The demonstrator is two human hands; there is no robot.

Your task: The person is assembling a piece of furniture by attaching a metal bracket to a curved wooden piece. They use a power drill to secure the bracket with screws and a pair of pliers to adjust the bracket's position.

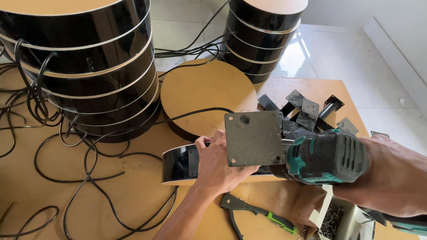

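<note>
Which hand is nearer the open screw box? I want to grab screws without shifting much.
Right. The right hand, gripping the drill, is directly above the screw box; the left hand holds the plate farther left.

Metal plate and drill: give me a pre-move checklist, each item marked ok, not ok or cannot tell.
1. Left hand steadies the dark square metal plate: ok, fingers sit at its lower edge.
2. Right hand grips the teal and black power drill: ok.
3. Drill tip meets a plate hole: cannot tell, the plate hides the tip.
4. Plate lies flat on the round black-edged disc beneath: cannot tell, the hand covers the joint.
5. Screws at hand: ok, an open box of screws stands near the right arm, with some spilled.
6. Black cables apart from the drill: ok, they lie to the left.
</note>
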